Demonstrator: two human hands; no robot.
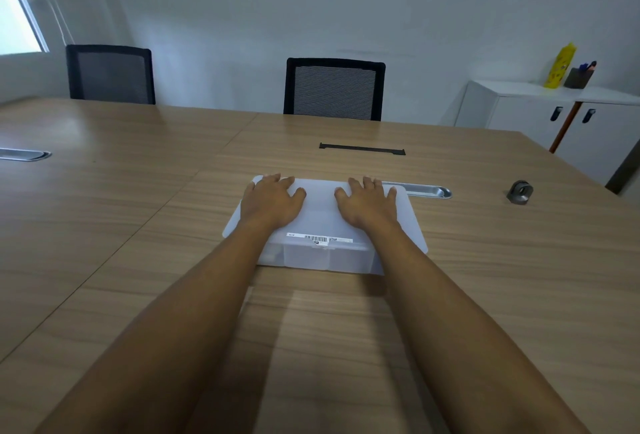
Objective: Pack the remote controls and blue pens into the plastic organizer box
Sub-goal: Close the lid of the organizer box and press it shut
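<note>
A translucent plastic organizer box [320, 255] stands on the wooden table in front of me, its lid [320, 212] lying flat on top with a barcode label near the front edge. My left hand [272, 200] rests palm down on the lid's left half, fingers spread. My right hand [367, 201] rests the same way on the right half. Neither hand holds anything. No remote controls or blue pens show on the table; the box's contents are too hazy to make out.
A small metal ring-shaped object [519, 192] lies to the right on the table [138, 226]. A silver cable slot [427, 190] sits just behind the box, a black one [362, 149] farther back. Two black chairs [334, 89] stand beyond. A white cabinet [554, 111] is at right.
</note>
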